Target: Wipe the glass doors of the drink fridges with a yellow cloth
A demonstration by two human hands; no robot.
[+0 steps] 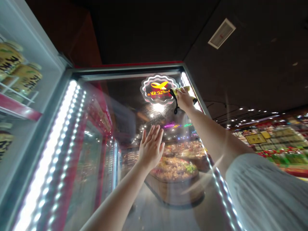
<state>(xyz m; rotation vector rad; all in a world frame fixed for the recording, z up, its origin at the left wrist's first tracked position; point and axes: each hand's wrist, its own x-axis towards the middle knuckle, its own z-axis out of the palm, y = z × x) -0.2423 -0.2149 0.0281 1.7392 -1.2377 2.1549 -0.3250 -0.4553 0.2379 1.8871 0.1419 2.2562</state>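
Note:
My right hand (184, 99) is raised to the upper right part of the glass door (120, 106). Its fingers wrap round a yellow-and-black hand tool (183, 89) with a black cord loop hanging from it; the grip hides much of it, so its exact kind is unclear. A round lit sign with yellow and red marks (157, 86) shows at the glass just left of that hand. Lower down, my left hand (151, 147) lies flat before the pane with fingers stretched out, holding nothing; whether the palm touches the glass cannot be made out.
Bright light strips (51, 163) run down both sides of the door. At the left stands an opened fridge interior with jars (25, 78) in a white wire rack. Round produce displays (175, 179) show in or through the glass. Shop shelves (284, 147) fill the right background.

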